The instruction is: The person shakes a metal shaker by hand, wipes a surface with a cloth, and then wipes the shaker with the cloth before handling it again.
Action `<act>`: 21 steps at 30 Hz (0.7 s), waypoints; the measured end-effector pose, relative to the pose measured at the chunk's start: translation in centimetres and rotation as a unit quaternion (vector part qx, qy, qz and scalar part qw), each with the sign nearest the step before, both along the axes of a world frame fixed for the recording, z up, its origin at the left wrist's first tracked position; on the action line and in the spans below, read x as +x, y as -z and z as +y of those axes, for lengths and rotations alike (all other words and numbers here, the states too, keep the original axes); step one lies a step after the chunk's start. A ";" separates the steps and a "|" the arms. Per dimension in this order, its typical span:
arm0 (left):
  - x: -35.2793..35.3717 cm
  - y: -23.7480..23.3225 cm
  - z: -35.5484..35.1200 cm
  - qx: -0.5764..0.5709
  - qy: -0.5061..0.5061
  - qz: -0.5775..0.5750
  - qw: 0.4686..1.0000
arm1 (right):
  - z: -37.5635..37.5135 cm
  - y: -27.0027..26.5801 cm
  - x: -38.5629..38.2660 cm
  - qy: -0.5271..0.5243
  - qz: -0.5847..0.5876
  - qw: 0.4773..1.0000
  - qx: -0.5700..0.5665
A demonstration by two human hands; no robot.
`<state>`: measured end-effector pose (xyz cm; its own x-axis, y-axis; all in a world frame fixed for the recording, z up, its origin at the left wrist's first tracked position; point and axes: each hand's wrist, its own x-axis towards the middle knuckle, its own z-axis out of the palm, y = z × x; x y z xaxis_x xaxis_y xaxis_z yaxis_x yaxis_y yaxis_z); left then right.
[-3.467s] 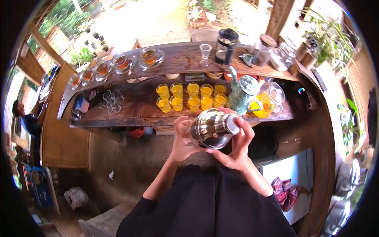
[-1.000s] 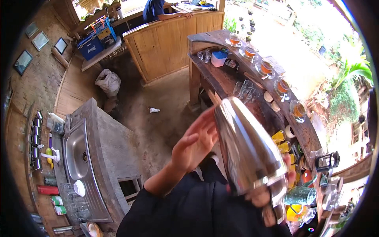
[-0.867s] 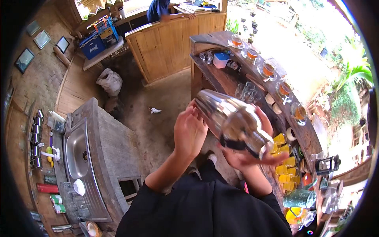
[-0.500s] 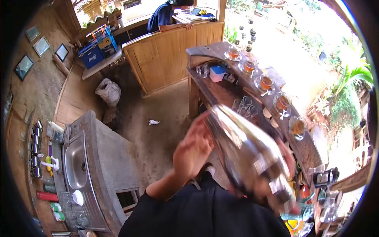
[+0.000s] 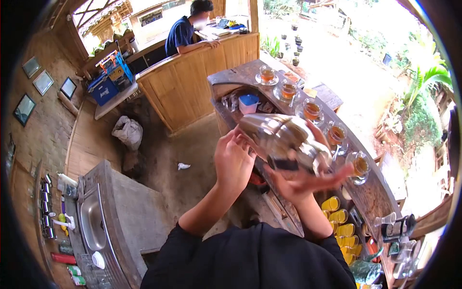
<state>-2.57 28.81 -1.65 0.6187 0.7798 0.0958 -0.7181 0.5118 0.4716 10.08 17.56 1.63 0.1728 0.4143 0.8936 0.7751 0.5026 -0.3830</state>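
A shiny metal vessel [image 5: 288, 137], rounded and narrowing at one end, is tilted sideways in front of me. Motion blur and reflections keep its exact kind from showing. My left hand [image 5: 234, 156] has its bent fingers against the vessel's left end. My right hand [image 5: 296, 183] supports it from below and at the right, some fingers stretched out past it and others behind it. Beyond the vessel, several glass cups of amber drink [image 5: 312, 111] stand on saucers along the curved wooden counter [image 5: 370, 197].
Yellow glasses [image 5: 339, 216] are on the lower right shelf, and a lidded tub [image 5: 249, 103] is under the counter. To the left is a sink [image 5: 94, 224]. A person [image 5: 180, 36] leans at the far wooden partition [image 5: 192, 77]. A white sack [image 5: 128, 132] lies on the floor.
The metal vessel has moved up and left, away from my body, and turned nearer to level. Both hands have moved with it. My view has shifted, uncovering the yellow glasses.
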 end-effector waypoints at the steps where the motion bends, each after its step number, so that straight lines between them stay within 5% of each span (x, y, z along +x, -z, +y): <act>1: 0.4 -1.3 -0.5 0.013 0.031 -0.047 0.998 | -0.4 0.6 1.3 0.002 0.020 0.999 0.028; 3: 1.2 -4.2 -1.8 0.066 0.073 -0.076 0.992 | 0.4 1.1 2.7 0.003 0.036 0.997 0.070; 6: 3.3 -1.0 1.4 0.086 0.007 -0.041 0.995 | 2.4 2.5 2.6 -0.081 0.208 0.964 0.148; 7: 3.9 -0.9 2.6 0.039 -0.033 0.017 0.999 | 2.8 -0.6 3.2 0.034 0.036 0.999 0.011; 8: 3.9 -0.7 2.5 0.037 -0.033 0.019 0.999 | 2.9 0.0 3.5 0.034 0.037 0.999 0.009; 10: 4.0 -1.7 2.4 0.040 0.003 -0.059 0.997 | 3.8 1.3 4.7 -0.021 0.098 0.990 0.096; 11: 3.9 -2.5 1.6 0.079 0.019 -0.065 0.995 | 4.0 1.2 5.5 -0.056 0.003 0.971 0.232; 12: 4.2 -2.6 1.9 0.080 0.019 -0.063 0.995 | 4.0 1.3 5.7 -0.056 0.004 0.971 0.233; 14: 4.7 -2.5 2.7 0.124 -0.020 -0.042 0.991 | 3.2 -1.5 4.8 -0.002 0.007 0.998 0.065; 15: 4.5 -1.3 4.2 -0.008 -0.021 -0.002 1.000 | 3.0 -2.1 4.7 0.025 0.007 0.999 -0.019; 18: 4.9 -1.5 4.5 0.003 -0.046 -0.038 0.998 | 4.6 -1.3 6.2 0.012 0.035 0.999 -0.002; 20: 5.0 -3.8 2.8 0.021 -0.014 -0.027 0.999 | 5.4 1.8 3.1 0.016 0.314 0.937 0.156; 21: 4.8 -3.2 3.1 0.053 0.016 -0.054 0.997 | 5.4 1.5 4.0 0.013 0.316 0.937 0.150</act>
